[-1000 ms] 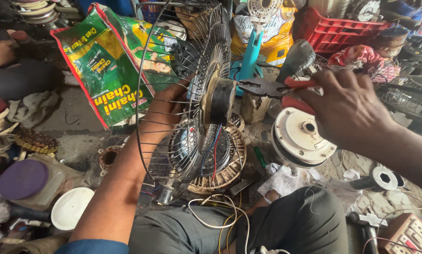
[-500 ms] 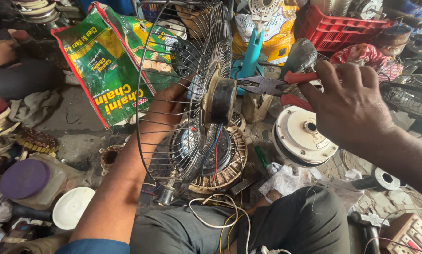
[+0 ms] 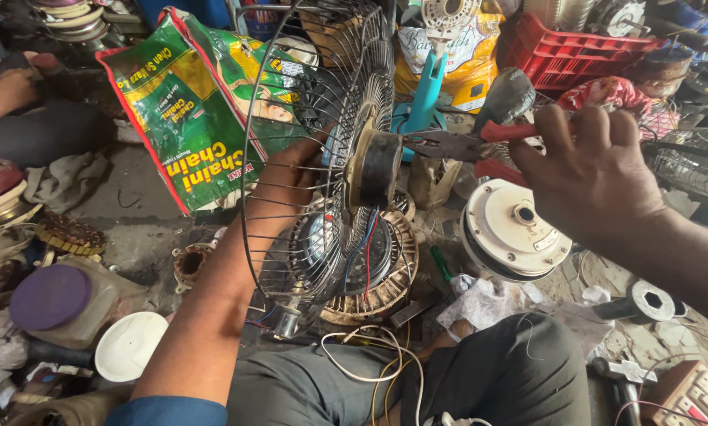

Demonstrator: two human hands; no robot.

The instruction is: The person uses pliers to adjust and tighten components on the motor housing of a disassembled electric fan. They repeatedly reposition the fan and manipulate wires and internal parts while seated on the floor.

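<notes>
My left hand point(image 3: 291, 170) reaches behind a round wire fan guard point(image 3: 291, 102) and holds it upright by its centre. A dark round motor hub point(image 3: 379, 168) sits at the middle of the guard, with blue and red wires hanging below it. My right hand point(image 3: 586, 170) grips red-handled pliers point(image 3: 464, 144), and their dark jaws touch the right side of the hub. Under the guard lies a fan stator with copper windings point(image 3: 377, 292).
A green printed sack point(image 3: 188, 118) lies at the left, a red crate point(image 3: 567, 47) at the back right. A white motor housing point(image 3: 511, 233) sits under my right hand. A purple-lidded jar point(image 3: 54, 298), a white lid point(image 3: 129, 345) and another person's hand point(image 3: 7, 83) are at the left.
My right hand has brought the pliers leftward until their jaws meet the hub. The guard and my left hand stay roughly where they were.
</notes>
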